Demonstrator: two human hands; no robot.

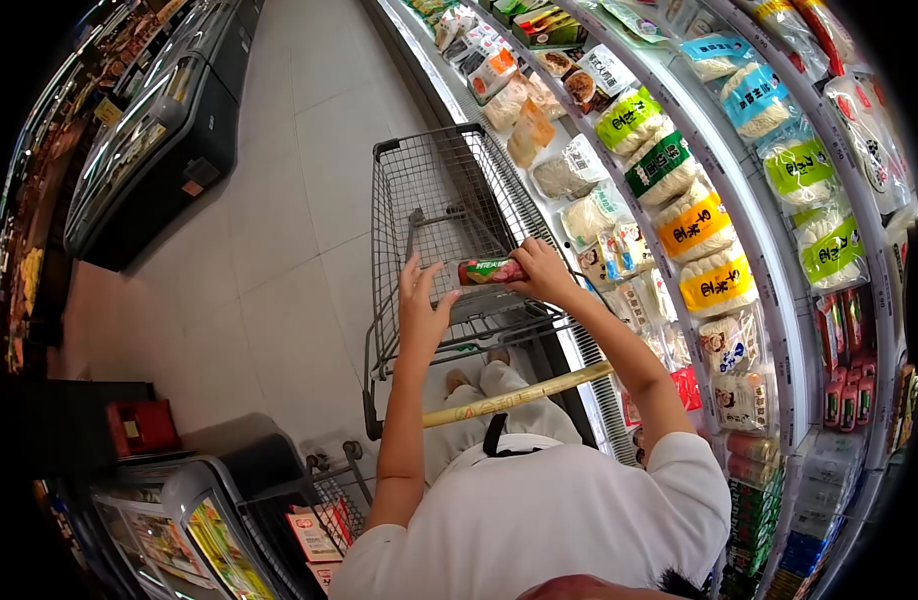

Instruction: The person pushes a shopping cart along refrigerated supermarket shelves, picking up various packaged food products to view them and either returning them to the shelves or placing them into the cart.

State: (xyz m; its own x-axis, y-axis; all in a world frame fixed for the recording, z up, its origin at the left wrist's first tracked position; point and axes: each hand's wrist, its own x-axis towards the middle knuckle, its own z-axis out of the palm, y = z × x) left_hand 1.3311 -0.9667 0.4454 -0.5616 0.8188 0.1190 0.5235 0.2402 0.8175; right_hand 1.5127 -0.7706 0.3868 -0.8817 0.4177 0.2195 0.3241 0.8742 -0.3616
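Over the cart (pixel 404 200), the right hand (pixel 544 272) grips 1 end of a red-and-green package (pixel 491 271). The left hand (pixel 420 298), half open and holding nothing, is just beside its other end. Shelves (pixel 754 235) line the cart's right.

pale tile flr (pixel 299 200), dk freezer (pixel 207 135) l., lit shelves (pixel 769 255) r.

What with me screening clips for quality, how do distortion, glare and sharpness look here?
Head view: strong fisheye distortion, the shelves bowing at the right, corners black; bright glare along their edges, streaky reflections on the freezer at upper left; the packet in the right hand looks fairly sharp, its smallest print unreadable.
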